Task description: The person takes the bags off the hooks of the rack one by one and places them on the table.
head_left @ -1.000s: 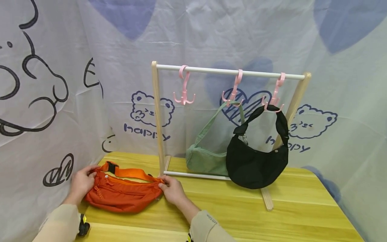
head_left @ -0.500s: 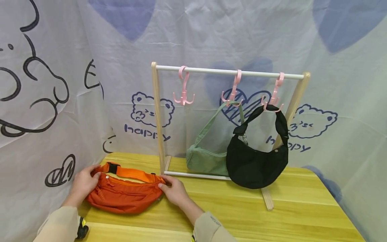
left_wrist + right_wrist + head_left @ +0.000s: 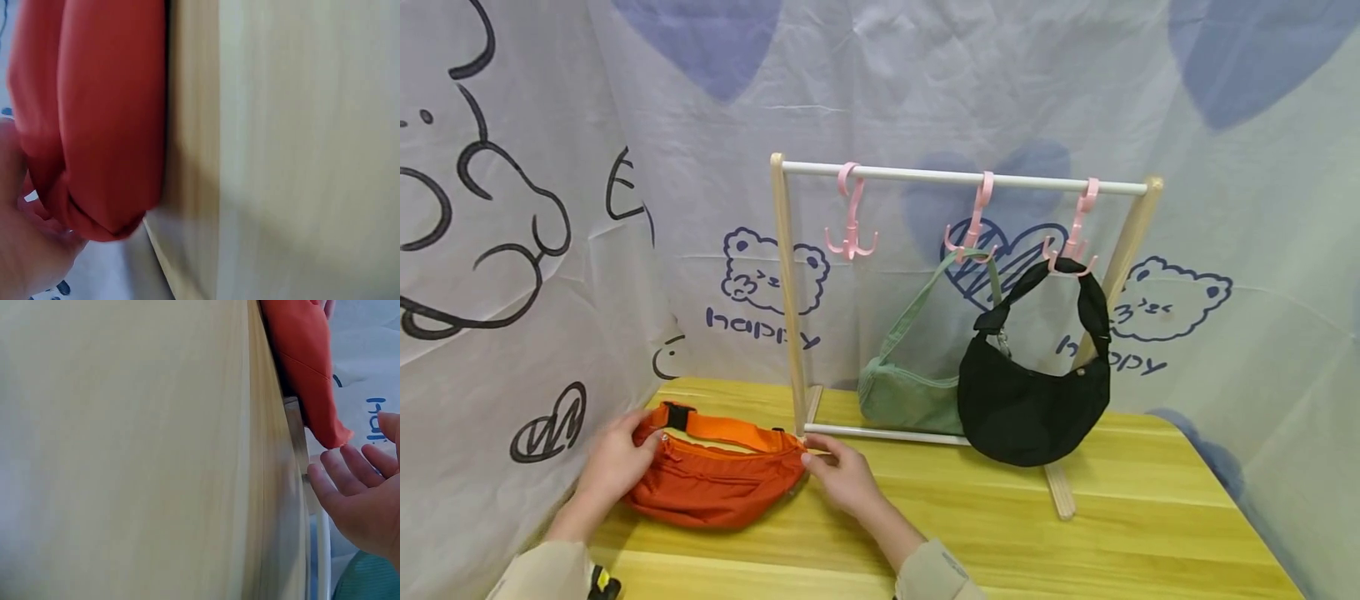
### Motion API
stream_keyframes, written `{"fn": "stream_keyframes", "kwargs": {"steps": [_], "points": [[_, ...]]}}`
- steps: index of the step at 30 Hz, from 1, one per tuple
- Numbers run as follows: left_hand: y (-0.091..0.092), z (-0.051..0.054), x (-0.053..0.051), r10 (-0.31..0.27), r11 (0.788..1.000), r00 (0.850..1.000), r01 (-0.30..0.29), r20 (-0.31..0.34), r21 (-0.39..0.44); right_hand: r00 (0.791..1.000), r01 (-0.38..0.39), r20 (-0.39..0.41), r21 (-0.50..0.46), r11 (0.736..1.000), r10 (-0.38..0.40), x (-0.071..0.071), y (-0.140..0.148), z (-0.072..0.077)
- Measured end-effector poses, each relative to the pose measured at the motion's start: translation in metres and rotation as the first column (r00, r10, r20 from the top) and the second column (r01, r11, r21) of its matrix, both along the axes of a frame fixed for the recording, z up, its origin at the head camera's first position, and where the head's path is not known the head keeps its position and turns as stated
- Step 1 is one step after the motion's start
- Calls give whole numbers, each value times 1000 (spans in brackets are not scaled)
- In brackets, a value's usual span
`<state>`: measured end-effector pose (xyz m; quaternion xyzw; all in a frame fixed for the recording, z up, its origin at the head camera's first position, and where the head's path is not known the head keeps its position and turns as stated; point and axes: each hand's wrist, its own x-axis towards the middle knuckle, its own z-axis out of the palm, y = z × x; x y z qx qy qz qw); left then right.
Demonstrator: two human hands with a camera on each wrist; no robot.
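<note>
An orange-red waist bag (image 3: 718, 487) lies on the left part of the table, its orange strap with a black buckle along the top. My left hand (image 3: 613, 462) grips the bag's left end, thumb in front and fingers partly hidden behind. In the left wrist view the hand (image 3: 31, 250) shows at the lower left against the bag's red fabric (image 3: 106, 125). Beside the bag's right end is my right hand (image 3: 846, 479), its fingers loosely extended. The right wrist view shows the right hand's fingers (image 3: 353, 472) spread, just off the bag's tip.
A rack with a white bar (image 3: 910, 174) and wooden posts stands behind. Pink hooks (image 3: 852, 233) hang from it, the left one bare. A green shoulder bag (image 3: 910, 400) and a black shoulder bag (image 3: 1033, 408) hang from the others. A printed cloth (image 3: 700, 125) encloses the table (image 3: 1120, 517).
My right hand has let go of the waist bag's right end and drawn slightly right. My left hand has shifted a little right over the bag's left end.
</note>
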<state>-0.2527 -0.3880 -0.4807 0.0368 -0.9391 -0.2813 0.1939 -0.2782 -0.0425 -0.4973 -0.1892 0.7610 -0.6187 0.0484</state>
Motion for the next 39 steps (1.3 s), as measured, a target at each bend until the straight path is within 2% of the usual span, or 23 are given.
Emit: {"fn": "stream_keyframes", "kwargs": {"steps": [6,11,22,28,31,35,39], "points": [[23,7,10,-23,999,998,25,-63,33,1000,-5,-24,-6,1000,5,5,14,7],[44,17,18,-32,997,996,38,-87,66,999,-7,-43,-28,1000,5,7,26,14],[95,40,33,-117,982,975,142,-189,125,996,-11,-86,-136,991,-1,13,59,35],[122,48,31,-186,967,948,223,-258,123,994,21,-100,-158,987,-37,16,82,49],[135,54,29,-219,957,929,264,-298,119,992,44,-105,-179,983,-63,18,94,57],[151,64,23,-253,942,904,311,-344,125,984,65,-149,-213,975,-98,18,108,69],[169,75,16,-282,921,885,358,-372,152,964,87,-227,-230,969,-140,18,123,83]]}}
